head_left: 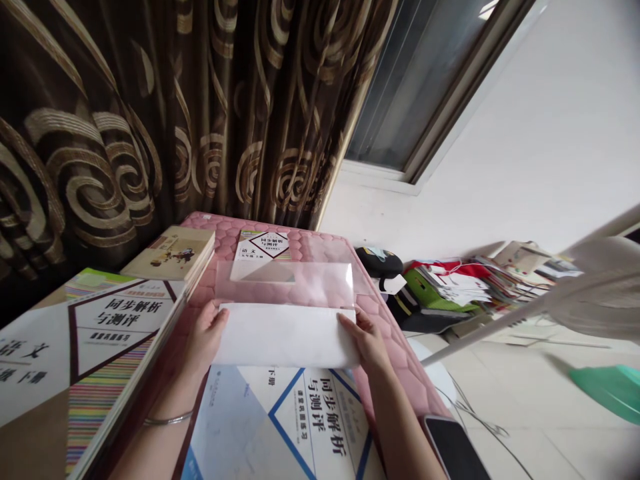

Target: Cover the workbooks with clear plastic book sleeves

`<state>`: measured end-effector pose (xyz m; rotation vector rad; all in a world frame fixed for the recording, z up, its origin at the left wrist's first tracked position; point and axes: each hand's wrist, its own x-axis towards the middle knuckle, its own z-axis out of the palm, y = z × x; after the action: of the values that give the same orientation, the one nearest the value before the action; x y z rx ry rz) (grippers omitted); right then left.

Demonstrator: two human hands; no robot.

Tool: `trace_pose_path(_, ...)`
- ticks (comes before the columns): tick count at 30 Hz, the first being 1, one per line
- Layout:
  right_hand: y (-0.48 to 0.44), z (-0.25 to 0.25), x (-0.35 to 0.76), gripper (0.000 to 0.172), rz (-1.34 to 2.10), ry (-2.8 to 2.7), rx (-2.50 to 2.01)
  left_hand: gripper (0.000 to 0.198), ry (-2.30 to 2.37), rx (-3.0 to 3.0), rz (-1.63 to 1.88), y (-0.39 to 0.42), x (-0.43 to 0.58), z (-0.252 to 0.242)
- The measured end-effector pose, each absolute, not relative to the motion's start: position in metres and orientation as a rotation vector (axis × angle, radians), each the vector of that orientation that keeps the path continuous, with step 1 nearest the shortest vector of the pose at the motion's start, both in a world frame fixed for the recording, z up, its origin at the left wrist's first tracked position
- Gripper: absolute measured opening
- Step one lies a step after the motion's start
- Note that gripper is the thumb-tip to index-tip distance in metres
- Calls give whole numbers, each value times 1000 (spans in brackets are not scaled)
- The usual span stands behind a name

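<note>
A white sheet (pixel 285 337) with a clear plastic flap (pixel 285 280) beyond its far edge is held level by both hands. My left hand (pixel 210 330) pinches its left edge, thumb on top, and a thin bracelet circles that wrist. My right hand (pixel 367 340) grips the right edge the same way. Just below the sheet lies a blue and white workbook (pixel 280 420), partly covered by it and by my forearms. Past the flap rests a smaller-looking workbook (pixel 263 250), its lower part seen through the plastic.
Stacked books (pixel 110 360) stand at the left on the pink quilted surface (pixel 405 367). A phone (pixel 455 450) lies at the lower right. Beyond are a fan (pixel 595 287), a pile of papers and bags (pixel 450 287), a green object (pixel 613 393) and dark curtains (pixel 200 113).
</note>
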<state>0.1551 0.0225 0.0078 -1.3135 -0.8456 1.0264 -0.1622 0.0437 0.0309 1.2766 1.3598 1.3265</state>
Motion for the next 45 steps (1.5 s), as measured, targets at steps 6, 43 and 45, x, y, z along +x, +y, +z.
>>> trace_pose_path(6,25,3,159,45,1000,-852,-1362,24,1467,1343,1312,41,-161,32)
trace_pose_path(43,24,-1,163,36,958,-712,-1220,32,1492,1387,1357,41,-163,35)
trace_pose_path(45,25,-2,164,36,915,-716,-1226,34,1490,1381,1355,41,-163,34)
